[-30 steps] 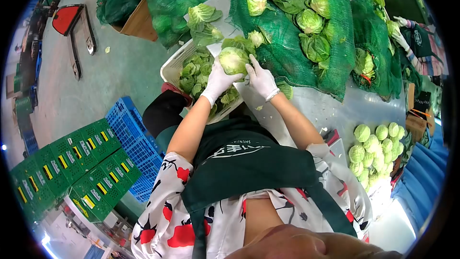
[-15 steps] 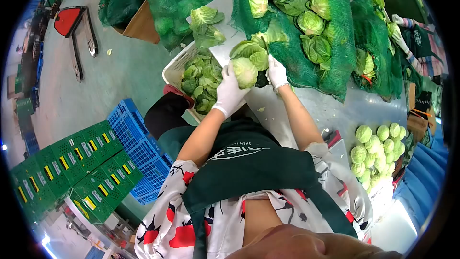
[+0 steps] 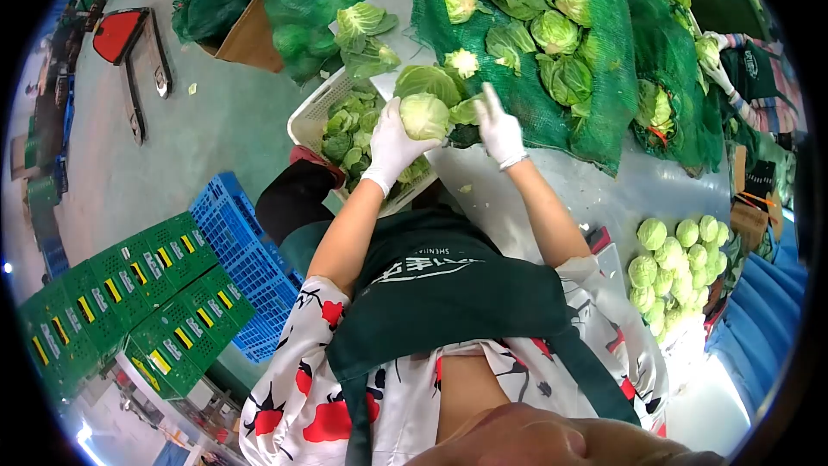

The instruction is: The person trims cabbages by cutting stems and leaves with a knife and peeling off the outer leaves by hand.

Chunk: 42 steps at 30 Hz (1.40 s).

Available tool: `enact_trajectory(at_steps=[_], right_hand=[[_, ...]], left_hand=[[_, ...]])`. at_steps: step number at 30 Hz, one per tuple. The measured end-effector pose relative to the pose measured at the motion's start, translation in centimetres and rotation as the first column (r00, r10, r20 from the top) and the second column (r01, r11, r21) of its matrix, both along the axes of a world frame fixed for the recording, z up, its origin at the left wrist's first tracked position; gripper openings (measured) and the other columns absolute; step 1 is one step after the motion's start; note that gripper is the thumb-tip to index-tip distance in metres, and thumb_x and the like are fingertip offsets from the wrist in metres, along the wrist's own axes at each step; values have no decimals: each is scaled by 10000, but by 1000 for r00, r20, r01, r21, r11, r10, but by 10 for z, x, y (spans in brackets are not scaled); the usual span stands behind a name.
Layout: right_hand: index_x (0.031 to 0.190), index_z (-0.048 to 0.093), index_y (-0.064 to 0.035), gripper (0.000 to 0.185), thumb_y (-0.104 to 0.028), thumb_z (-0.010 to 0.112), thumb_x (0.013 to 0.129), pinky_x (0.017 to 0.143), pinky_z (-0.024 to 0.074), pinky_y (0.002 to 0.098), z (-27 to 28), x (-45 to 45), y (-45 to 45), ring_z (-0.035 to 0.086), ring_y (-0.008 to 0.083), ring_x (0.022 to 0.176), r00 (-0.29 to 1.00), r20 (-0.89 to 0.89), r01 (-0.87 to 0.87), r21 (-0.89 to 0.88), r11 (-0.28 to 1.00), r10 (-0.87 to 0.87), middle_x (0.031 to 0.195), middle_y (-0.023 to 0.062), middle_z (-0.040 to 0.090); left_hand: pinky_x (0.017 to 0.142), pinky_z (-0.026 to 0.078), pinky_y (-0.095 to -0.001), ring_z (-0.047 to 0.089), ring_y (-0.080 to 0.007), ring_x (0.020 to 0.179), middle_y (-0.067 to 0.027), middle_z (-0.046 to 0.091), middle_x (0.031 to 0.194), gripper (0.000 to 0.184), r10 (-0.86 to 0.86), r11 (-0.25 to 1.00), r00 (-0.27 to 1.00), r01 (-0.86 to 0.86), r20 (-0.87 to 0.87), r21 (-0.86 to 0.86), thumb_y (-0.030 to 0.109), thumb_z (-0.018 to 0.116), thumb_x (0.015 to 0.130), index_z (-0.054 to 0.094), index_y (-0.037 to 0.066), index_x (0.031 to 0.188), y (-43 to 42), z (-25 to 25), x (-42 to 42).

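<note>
My left hand (image 3: 395,148), in a white glove, holds a pale green cabbage (image 3: 425,116) above the crate's edge. Loose outer leaves (image 3: 429,82) spread from the far side of this head. To the right, my gloved right hand (image 3: 500,131) is close beside the leaves, its fingers pointing up and slightly smeared; whether it holds anything is hidden. A pale cut piece (image 3: 462,63) is just beyond the cabbage. Below my left hand, a white crate (image 3: 304,125) holds many green leaves. Several untrimmed cabbages (image 3: 556,32) rest in an opened green net bag (image 3: 608,69).
Trimmed cabbages (image 3: 680,267) are piled at right on the metal table (image 3: 552,181). Another person (image 3: 759,78) handles cabbage at far right. A full net sack (image 3: 332,0), pallet jack (image 3: 121,34), blue pallets (image 3: 233,233) and green crates (image 3: 129,285) are on the left.
My left hand and the cabbage have shifted slightly left. The dark blade that showed at my right hand is out of sight, and that hand's fingers now point up. A pale cut piece now shows.
</note>
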State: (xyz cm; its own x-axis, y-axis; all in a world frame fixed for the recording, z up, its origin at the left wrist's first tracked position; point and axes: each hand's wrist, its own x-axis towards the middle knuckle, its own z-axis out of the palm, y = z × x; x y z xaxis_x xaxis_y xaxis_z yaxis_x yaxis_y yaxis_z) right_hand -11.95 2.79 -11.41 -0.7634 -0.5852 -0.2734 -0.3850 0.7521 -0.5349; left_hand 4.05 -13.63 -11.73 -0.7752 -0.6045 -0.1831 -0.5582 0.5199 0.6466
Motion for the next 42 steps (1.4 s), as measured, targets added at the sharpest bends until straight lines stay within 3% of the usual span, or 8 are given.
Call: enact_trajectory(at_steps=[2, 7, 16, 23, 27, 31, 36, 42], right_hand=[[1529, 303, -189, 594, -482, 393, 1020, 663, 528, 533, 7, 18, -10, 662, 436, 689, 974, -59, -220, -9, 975, 220, 739, 246, 673], [1502, 355, -163, 560, -434, 404, 1014, 634, 515, 524, 12, 26, -31, 651, 411, 649, 932, -27, -360, 62, 931, 362, 730, 234, 671], [1408, 489, -185, 469, -420, 349, 1027, 732, 537, 518, -3, 1, -52, 680, 427, 787, 991, -83, -84, 183, 980, 100, 856, 231, 700], [1386, 545, -252, 473, -491, 358, 1023, 795, 525, 517, -22, 5, -27, 659, 438, 904, 997, -24, -72, -236, 969, 68, 980, 250, 684], [1351, 586, -187, 429, -434, 433, 1036, 779, 547, 425, 4, 35, -26, 677, 388, 906, 998, 6, -67, -175, 982, 69, 1079, 202, 683], [1455, 452, -153, 596, -534, 433, 996, 794, 541, 492, -55, 1, -24, 671, 440, 871, 981, -103, 119, -364, 924, -166, 945, 249, 699], [1550, 34, 7, 1160, -631, 660, 810, 752, 551, 475, 13, 56, -42, 685, 443, 835, 987, 145, 65, -15, 998, -62, 939, 288, 691], [1528, 83, 45, 1109, -461, 713, 770, 688, 555, 471, 17, 77, -55, 688, 414, 745, 995, 98, 4, -47, 999, 1, 820, 241, 696]], left_hand=[[1013, 462, -433, 536, -392, 1222, -239, 459, 1413, 1221, -53, 987, 998, 56, 27, -149, 464, 904, 542, 291, -69, 1454, -1, -11, -10], [1010, 480, -424, 521, -403, 1252, -301, 450, 1390, 1204, -71, 994, 996, 66, 61, 84, 470, 895, 576, 290, -123, 1432, -4, -7, -20], [1056, 440, -447, 456, -415, 1295, -240, 418, 1421, 1123, -156, 981, 988, 154, 10, 116, 348, 893, 580, 287, -17, 1452, -5, -5, -22], [1044, 471, -431, 442, -392, 1338, -293, 363, 1453, 1130, 1, 984, 1000, 1, -14, 178, 346, 856, 692, 180, -12, 1524, -12, -14, 30], [747, 623, -448, 622, -340, 1143, -221, 463, 1410, 901, 414, 469, 907, -289, 81, 835, 423, 731, 871, 233, 0, 1492, -16, -17, 35], [767, 615, -485, 618, -336, 1142, -207, 492, 1372, 793, 507, 199, 846, -303, 167, 932, 443, 709, 887, 274, 30, 1406, -15, -25, 22], [778, 600, -513, 619, -342, 1120, -219, 504, 1332, 887, 551, 286, 818, -369, 163, 884, 461, 734, 861, 215, -3, 1411, 1, -14, 8], [764, 600, -485, 629, -318, 1076, -229, 518, 1304, 914, 586, 392, 805, -387, 99, 834, 508, 736, 844, 248, -30, 1398, 5, -58, 8]])
